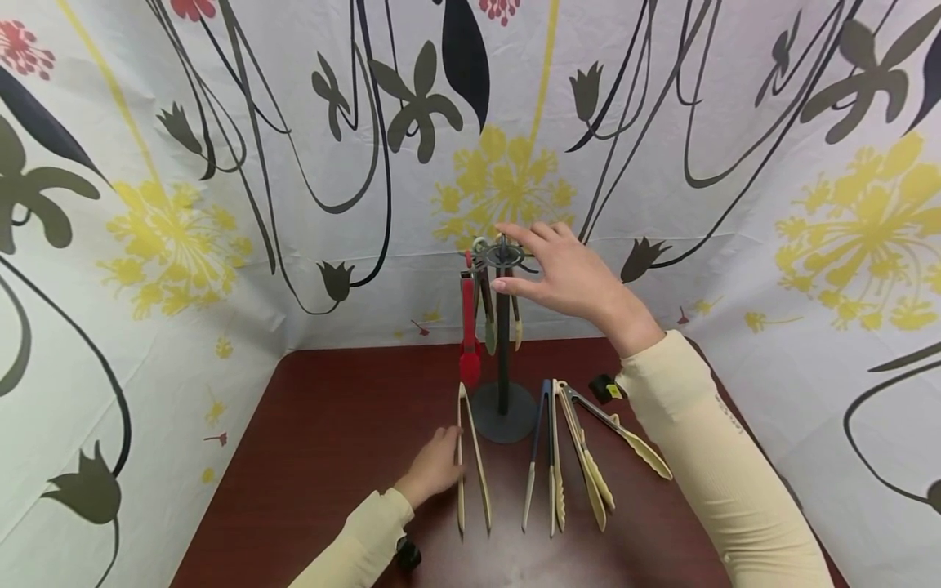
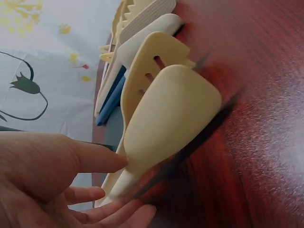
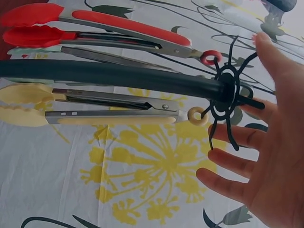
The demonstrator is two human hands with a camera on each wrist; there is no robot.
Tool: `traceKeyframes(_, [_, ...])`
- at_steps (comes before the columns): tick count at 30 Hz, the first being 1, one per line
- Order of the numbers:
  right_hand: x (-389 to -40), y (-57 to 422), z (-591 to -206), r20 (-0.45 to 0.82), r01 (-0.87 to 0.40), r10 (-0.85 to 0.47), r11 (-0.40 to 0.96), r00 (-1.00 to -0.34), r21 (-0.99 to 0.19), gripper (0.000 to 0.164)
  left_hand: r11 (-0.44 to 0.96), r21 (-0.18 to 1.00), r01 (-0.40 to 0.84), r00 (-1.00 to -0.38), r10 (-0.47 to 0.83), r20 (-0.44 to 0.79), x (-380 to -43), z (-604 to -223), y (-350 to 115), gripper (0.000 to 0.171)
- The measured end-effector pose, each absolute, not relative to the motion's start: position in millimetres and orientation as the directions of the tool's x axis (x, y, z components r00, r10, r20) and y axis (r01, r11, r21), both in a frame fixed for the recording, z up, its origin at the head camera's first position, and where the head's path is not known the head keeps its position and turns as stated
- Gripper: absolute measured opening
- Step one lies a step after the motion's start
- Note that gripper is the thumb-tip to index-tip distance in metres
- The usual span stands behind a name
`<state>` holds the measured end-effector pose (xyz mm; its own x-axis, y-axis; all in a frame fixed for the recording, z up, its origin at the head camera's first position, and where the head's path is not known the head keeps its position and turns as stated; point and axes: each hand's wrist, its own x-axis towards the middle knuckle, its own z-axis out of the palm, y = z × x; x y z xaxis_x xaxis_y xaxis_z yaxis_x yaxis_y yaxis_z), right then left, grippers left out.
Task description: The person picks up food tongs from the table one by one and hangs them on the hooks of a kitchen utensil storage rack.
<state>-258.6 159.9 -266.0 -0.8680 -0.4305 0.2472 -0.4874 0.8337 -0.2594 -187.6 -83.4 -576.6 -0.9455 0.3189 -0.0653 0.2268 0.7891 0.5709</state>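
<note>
At the left, the left hand (image 1: 434,464) is low at the counter (image 1: 331,425), against the near leg of the spatula tongs (image 1: 483,490). In the left wrist view, its thumb meets the neck of one head and the other fingers lie loosely bent alongside; whether they grip cannot be told. The spatula tongs lie spread on the counter, hinge end just beside the base of the stand (image 1: 503,351). Above this point, the red tongs (image 1: 468,327) hang at the left of the stand, followed by the green tongs (image 1: 490,336) and, right of the post, the cream tongs (image 1: 518,333). The right hand (image 1: 569,273) is at the hook ring, fingers extended and spread about it, with no tongs in hold. To the right of the base, the blue tongs (image 1: 535,457), the pale tongs (image 1: 592,482) and the steel tongs (image 1: 632,437) lie on the counter, partly overlapping; their exact count is unclear. Status appears partway. Done: three pairs are on hooks. Left: the spatula tongs and the right-hand group are off the stand, and several hooks appear bare in the right wrist view.
</note>
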Motion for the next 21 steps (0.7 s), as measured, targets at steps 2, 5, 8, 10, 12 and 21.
traceKeyframes(2, [-257.9,161.7,-265.4,0.24,-0.491,-0.437,0.832,-0.867,-0.26,0.08,0.788,0.57,0.232,-0.944,0.323,-0.062,-186.5,-578.2,-83.6,0.061])
traceKeyframes(5, [-257.1,164.1,-264.7,0.232,-0.498,-0.447,0.826,-0.864,-0.264,0.074,0.789,0.567,0.237,-0.944,0.326,-0.059,-185.3,-578.3,-82.8,0.06])
traceKeyframes(8, [-257.2,165.1,-264.2,0.225,-0.503,-0.455,0.823,-0.862,-0.264,0.07,0.794,0.558,0.241,-0.943,0.327,-0.056,-185.1,-577.8,-82.3,0.059])
traceKeyframes(10, [-257.5,165.4,-264.1,0.224,-0.507,-0.459,0.821,-0.86,-0.263,0.07,0.793,0.558,0.244,-0.944,0.327,-0.052,-184.5,-577.1,-82.3,0.058])
traceKeyframes(12, [-257.5,165.6,-264.0,0.224,-0.508,-0.46,0.82,-0.859,-0.263,0.07,0.799,0.549,0.244,-0.945,0.323,-0.049,-183.5,-576.2,-82.6,0.056])
traceKeyframes(21, [-256.5,165.3,-265.6,0.237,-0.502,-0.449,0.821,-0.862,-0.271,0.071,0.832,0.524,0.185,-0.96,0.268,-0.086,-176.9,-568.6,-88.7,0.054])
